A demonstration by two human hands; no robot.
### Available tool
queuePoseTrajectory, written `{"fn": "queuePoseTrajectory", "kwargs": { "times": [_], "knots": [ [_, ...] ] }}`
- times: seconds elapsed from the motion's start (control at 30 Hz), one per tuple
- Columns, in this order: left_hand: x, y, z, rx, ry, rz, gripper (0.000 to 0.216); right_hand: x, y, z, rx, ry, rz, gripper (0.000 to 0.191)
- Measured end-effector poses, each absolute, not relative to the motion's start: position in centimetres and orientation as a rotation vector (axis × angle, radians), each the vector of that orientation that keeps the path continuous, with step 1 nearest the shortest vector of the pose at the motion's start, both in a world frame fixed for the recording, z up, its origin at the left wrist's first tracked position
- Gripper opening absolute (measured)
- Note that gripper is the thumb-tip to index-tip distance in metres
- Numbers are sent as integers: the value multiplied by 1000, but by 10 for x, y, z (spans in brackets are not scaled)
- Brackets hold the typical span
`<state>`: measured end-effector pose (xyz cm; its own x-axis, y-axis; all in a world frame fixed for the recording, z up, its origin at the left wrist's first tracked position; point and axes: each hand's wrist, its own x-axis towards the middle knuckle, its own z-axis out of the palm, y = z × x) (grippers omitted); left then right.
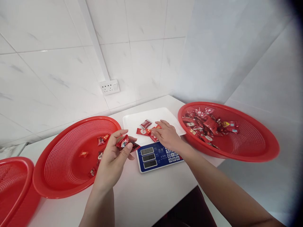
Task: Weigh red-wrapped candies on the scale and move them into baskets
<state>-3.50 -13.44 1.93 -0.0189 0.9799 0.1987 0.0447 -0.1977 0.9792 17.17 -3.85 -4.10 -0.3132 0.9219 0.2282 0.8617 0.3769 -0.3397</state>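
Observation:
In my left hand (115, 157), red wrapped sweets (125, 142) are pinched between thumb and fingers, in front of the scale's tray. My right hand (169, 136) reaches over the white tray (132, 119) of the digital scale (151, 157), its fingers stretched out and its thumb apart. Beneath and beside those fingers lie a few red packets (143, 131); whether the fingertips touch them is hard to see. A darker red sweet (146, 123) rests farther back on the tray. My right wrist partly covers the scale's keypad (174, 156).
At the right, a red plastic basket (258, 148) holds many red sweets. Another red basket (61, 138), with several scattered sweets, stands left of the scale, and a third basket (26, 167) shows at the left edge. Behind the table (142, 195) is a tiled wall with a socket (109, 87).

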Motion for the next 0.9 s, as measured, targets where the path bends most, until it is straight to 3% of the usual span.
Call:
{"fn": "queuePoseTrajectory", "kwargs": {
  "times": [0.4,0.7,0.9],
  "knots": [
    [-36,-132,16,1377,1193,1300,21,174,-36,-36,-1517,-2108,281,47],
    [-26,-136,16,1798,1265,597,25,173,-113,-16,-955,-2054,997,27],
    [-19,-138,15,1796,1281,508,18,166,-125,-15,-1017,-2042,1087,18]
  ]
}}
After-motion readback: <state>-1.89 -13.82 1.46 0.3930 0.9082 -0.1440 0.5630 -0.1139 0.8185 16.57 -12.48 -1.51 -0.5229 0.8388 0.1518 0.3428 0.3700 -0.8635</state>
